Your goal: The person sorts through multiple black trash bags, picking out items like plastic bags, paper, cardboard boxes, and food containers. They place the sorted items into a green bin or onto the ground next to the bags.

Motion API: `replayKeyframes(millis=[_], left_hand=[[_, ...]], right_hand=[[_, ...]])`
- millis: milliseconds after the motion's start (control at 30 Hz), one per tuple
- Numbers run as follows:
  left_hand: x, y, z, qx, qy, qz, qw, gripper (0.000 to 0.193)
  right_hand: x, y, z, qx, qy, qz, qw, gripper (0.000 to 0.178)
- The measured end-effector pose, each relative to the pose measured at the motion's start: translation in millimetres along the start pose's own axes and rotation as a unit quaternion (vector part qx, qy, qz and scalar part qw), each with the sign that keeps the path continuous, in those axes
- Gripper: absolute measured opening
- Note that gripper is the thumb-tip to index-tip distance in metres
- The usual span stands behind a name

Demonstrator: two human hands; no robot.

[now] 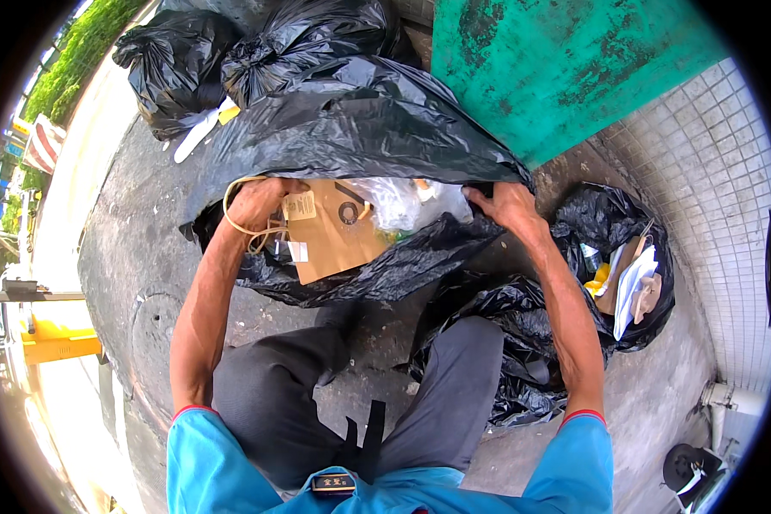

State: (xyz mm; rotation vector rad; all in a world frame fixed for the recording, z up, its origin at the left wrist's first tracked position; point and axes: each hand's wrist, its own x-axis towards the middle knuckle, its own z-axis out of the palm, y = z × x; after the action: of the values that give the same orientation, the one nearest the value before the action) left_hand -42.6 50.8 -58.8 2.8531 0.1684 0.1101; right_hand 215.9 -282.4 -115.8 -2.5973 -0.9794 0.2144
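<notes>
A large black garbage bag (334,128) is spread in front of me with its mouth toward me. My left hand (261,204) is closed at the left end of the mouth, its fingers partly hidden. On the right, my right hand (507,206) grips the bag's rim with the thumb inside the mouth. Between them, a brown paper bag (338,244) lies tilted in the opening; its looped cord handle (229,206) passes by my left wrist. Beside it sits crumpled clear plastic (411,204).
Tied black bags (176,68) stand at the far left. A stained green panel (565,68) leans at the far right. Another open black bag (604,214) with papers (634,287) is by the tiled wall (702,146). More black plastic (522,343) lies near my right knee.
</notes>
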Motion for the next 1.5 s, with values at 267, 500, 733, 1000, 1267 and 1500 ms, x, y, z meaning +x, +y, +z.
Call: replayKeyframes(millis=[267,500,733,1000,1267,1500], left_hand=[[15.3,-32.9,-25.1,-0.166,0.109,-0.026,0.980,0.019],[47.8,19.8,-23.7,-0.519,0.076,-0.278,0.805,0.036],[30.1,-3.3,-45.1,-0.549,0.100,-0.314,0.768,0.017],[26.6,-8.4,-89.3,-0.573,0.125,-0.289,0.757,0.012],[21.3,-22.4,-115.5,-0.510,0.185,-0.310,0.781,0.013],[35.9,-23.2,-154.7,-0.387,0.282,-0.327,0.815,0.021]], right_hand=[[2.8,-88.1,-5.1,0.315,0.001,-0.080,0.946,0.072],[32.0,-121.8,65.9,0.307,0.112,-0.052,0.944,0.072],[55.3,-87.2,48.3,0.222,0.101,-0.079,0.967,0.044],[73.7,-18.7,0.9,0.353,0.111,0.060,0.927,0.033],[44.5,-8.8,6.2,0.484,-0.087,0.160,0.856,0.042],[62.0,-27.6,-33.1,0.530,-0.169,0.143,0.818,0.041]])
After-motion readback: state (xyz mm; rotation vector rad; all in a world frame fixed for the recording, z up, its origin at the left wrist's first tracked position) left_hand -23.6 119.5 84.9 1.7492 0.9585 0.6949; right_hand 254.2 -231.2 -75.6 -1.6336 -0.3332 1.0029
